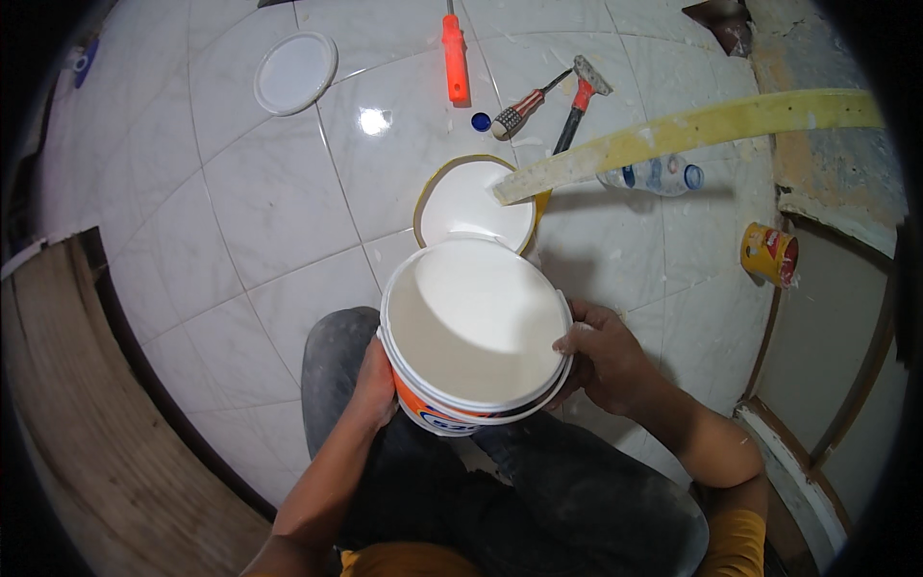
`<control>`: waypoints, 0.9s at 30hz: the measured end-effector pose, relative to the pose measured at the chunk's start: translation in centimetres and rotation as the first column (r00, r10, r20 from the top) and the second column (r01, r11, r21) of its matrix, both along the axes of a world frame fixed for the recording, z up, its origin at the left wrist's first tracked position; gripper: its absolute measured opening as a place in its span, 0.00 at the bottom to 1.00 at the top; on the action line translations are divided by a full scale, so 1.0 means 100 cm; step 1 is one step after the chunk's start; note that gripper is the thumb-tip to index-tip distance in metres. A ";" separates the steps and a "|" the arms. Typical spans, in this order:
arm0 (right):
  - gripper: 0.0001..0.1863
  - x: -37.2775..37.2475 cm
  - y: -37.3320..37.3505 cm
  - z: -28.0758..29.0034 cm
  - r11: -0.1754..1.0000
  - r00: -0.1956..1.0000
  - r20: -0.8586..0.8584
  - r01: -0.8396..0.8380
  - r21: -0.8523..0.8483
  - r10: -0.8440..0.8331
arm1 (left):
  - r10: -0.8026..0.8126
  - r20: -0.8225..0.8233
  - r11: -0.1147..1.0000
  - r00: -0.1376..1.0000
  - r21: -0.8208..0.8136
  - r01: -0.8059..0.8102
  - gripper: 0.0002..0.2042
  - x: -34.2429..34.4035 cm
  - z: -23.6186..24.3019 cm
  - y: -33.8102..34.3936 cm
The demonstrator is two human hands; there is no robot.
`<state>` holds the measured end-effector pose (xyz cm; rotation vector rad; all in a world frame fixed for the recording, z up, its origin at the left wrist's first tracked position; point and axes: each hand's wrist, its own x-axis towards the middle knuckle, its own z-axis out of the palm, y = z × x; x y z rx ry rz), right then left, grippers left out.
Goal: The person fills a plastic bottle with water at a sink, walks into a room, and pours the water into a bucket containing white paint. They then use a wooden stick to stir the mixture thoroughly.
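Observation:
Between my two hands is a white plastic bucket (411, 392) with an orange and blue label, its open top tilted forward, away from me. White paint (466, 317) shows inside it. My left hand (377, 385) presses against the bucket's left wall, while my right hand (611, 361) grips the right side with the thumb at the rim. Just beyond stands a yellow-rimmed container (419, 204) of white paint, its near edge overlapped by the bucket's lip. A long yellowish, paint-marked stick (673, 137) reaches over that container from the right. Whether paint is flowing I cannot tell.
On the tiled floor lie a round white lid (296, 74), an orange-handled tool (455, 62), a screwdriver (519, 113), a scraper (577, 104), a blue cap (481, 122) and a clear bottle (663, 176). A yellow can (764, 252) lies right; a wooden plank (87, 385) borders the left.

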<state>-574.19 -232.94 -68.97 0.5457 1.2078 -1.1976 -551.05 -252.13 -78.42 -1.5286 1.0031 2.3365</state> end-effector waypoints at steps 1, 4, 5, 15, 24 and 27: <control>0.30 0.004 0.002 -0.002 1.000 1.000 -0.004 0.002 -0.013 -0.002 | -0.001 0.007 0.999 1.000 -0.042 0.001 0.22 0.003 -0.008 0.002; 0.31 0.015 0.008 -0.008 0.999 0.999 -0.042 0.006 -0.046 -0.008 | -0.111 -0.080 0.988 0.991 -0.121 0.101 0.21 0.011 -0.032 -0.003; 0.31 0.018 0.011 -0.010 0.999 0.999 -0.047 -0.003 -0.043 0.001 | -0.167 -0.123 0.967 0.978 -0.213 0.138 0.22 0.014 -0.036 -0.003; 0.33 0.043 0.040 -0.012 0.913 0.961 -0.242 -0.213 -0.349 0.131 | -0.082 -0.342 0.957 0.936 -0.289 -0.022 0.35 0.016 -0.028 -0.024; 0.21 0.058 -0.021 -0.006 0.867 0.941 -0.317 -0.253 -0.429 0.118 | -0.360 0.002 0.757 0.933 -0.584 0.293 0.47 -0.025 0.022 -0.122; 0.13 0.057 -0.063 -0.010 0.827 0.951 -0.305 -0.207 -0.523 0.045 | -0.329 -0.173 0.767 0.928 -0.622 0.156 0.54 -0.043 0.020 -0.167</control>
